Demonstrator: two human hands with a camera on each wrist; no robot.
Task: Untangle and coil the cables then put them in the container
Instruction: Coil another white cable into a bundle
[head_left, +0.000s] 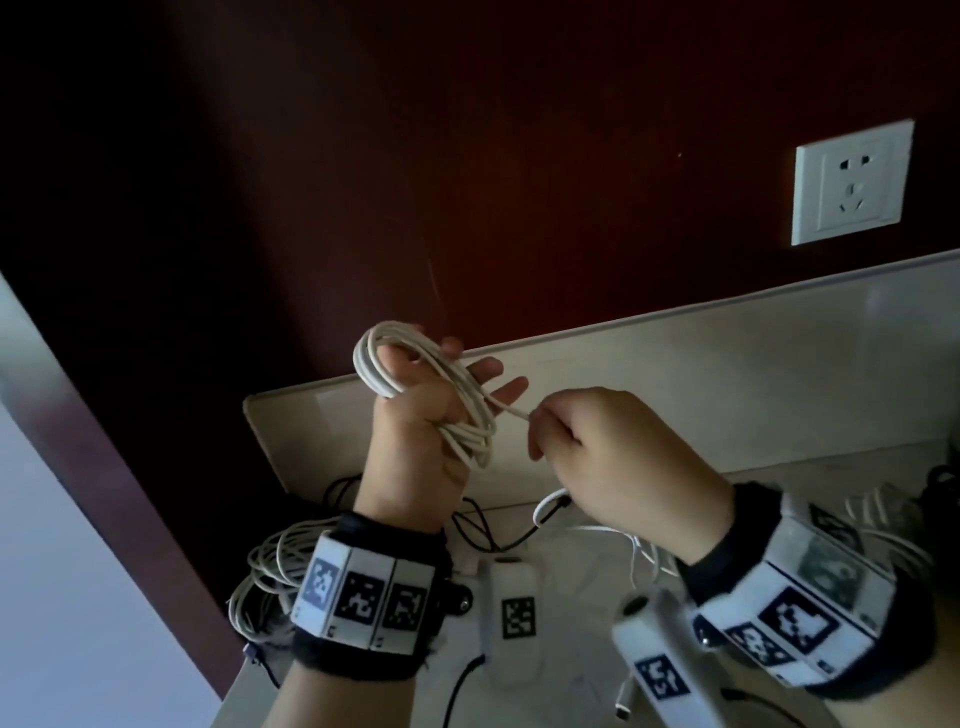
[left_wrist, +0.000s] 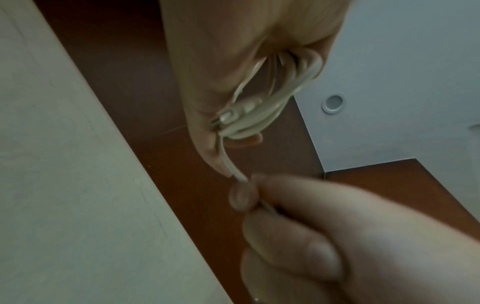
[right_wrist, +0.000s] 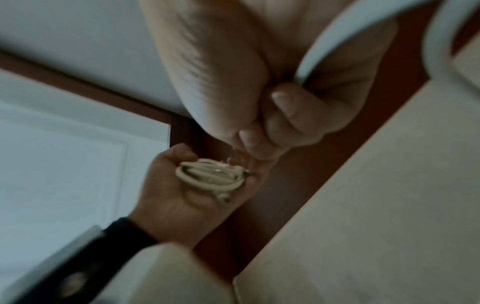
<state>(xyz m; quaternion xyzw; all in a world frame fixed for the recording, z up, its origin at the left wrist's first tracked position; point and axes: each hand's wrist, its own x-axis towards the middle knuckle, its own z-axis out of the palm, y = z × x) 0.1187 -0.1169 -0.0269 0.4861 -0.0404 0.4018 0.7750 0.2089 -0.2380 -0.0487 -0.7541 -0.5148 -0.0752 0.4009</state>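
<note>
From the head view, your left hand (head_left: 415, 415) holds up a coiled white cable (head_left: 441, 389), loops wound around thumb and palm; your right hand (head_left: 618, 457) pinches its free end. Left wrist: the plug (left_wrist: 233, 116) lies tucked against the coil. Right wrist: blurred.

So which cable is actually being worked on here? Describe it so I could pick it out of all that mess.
Start at the white wall socket and drop left to the two raised hands above the table. The white cable is the one looped round the left hand, its free end pinched by the right hand. Unlike the loose cables lying tangled below, it is held up and neatly coiled.
</note>
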